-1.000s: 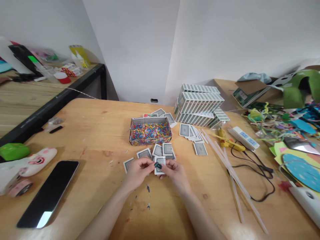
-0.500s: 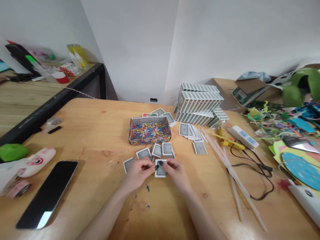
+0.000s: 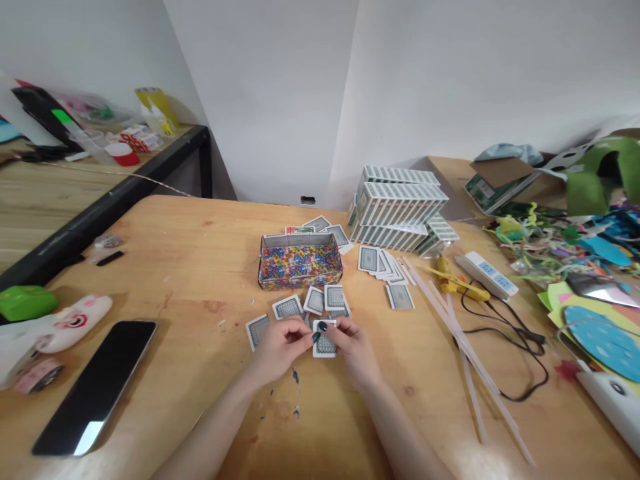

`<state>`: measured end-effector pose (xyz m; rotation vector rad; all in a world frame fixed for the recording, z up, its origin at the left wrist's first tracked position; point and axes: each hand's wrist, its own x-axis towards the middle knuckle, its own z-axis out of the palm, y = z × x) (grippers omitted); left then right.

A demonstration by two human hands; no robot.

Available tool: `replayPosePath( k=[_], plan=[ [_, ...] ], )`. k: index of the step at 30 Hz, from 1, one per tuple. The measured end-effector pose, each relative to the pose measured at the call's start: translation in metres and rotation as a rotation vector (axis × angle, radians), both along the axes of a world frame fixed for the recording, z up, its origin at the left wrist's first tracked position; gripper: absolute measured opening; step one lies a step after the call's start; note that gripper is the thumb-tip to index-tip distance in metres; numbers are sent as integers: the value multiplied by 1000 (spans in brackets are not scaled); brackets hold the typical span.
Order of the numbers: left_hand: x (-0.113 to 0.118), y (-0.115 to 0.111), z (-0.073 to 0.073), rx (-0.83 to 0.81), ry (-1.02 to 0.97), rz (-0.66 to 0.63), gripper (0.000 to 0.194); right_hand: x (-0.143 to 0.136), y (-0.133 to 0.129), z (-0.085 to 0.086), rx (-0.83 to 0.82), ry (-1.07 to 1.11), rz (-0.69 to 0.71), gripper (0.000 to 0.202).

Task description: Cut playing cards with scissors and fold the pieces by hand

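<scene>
A playing card [image 3: 325,345] with a patterned grey back is pinched between the thumb and fingers of my right hand [image 3: 354,347]. My left hand [image 3: 283,345] is closed, its thumb and finger meeting at the card's left edge; part of that grip is hidden. Just beyond my hands lie several loose playing cards [image 3: 287,307], face down, one partly covered by my left hand. Behind them stands an open box [image 3: 300,275] with a multicoloured pattern. Small dark scraps [image 3: 295,376] lie on the wooden table [image 3: 200,267] near my left wrist.
More cards [image 3: 369,259] are fanned right of the box. Striped card boxes [image 3: 403,203] are stacked behind. To the right are clear glue sticks [image 3: 470,353], a yellow glue gun [image 3: 457,280] and a power strip [image 3: 487,273]. A phone [image 3: 95,387] lies at the left.
The card and my fingertips have shifted slightly to the right. My grip looks the same, and the other things have stayed in place.
</scene>
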<state>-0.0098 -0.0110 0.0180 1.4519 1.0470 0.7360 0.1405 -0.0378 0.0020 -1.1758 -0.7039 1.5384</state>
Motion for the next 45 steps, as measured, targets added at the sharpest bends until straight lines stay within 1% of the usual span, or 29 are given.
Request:
replayPosePath(
  k=[10, 15, 21, 26, 29, 31, 33, 36, 38, 41, 43, 45],
  plan=[
    [0, 0, 1, 37, 15, -32, 17, 1, -1, 0, 12, 20, -11, 22],
    [0, 0, 0, 47, 8, -34, 17, 0, -1, 0, -12, 48, -33, 24],
    [1, -1, 1, 49, 5, -39, 18, 1, -1, 2, -36, 31, -52, 30],
    [0, -1, -2, 56, -5, -40, 16, 2, -1, 1, -33, 39, -43, 29],
    [1, -1, -2, 57, 5, -31, 17, 1, 0, 0, -37, 73, -60, 28],
    [3, -3, -1, 1, 2, -24, 15, 1, 0, 0, -47, 110, -78, 27],
    [5, -5, 1, -112, -4, -35, 15, 0, 0, 1, -66, 163, -80, 26],
    [8, -10, 2, -261, -1, -85, 23, 0, -1, 4, -76, 229, -80, 24],
    [9, -12, 2, -299, -8, -124, 26, 0, -1, 5, -66, 229, -87, 21],
    [8, -13, 2, -278, -35, -134, 24, 1, 0, 4, -42, 169, -62, 17],
    [6, -13, 2, -228, -35, -98, 21, 2, 1, 3, -11, 119, -42, 20],
    [4, -11, 1, -147, -6, -34, 18, 4, 2, 2, 21, 87, -33, 18]
  ],
)
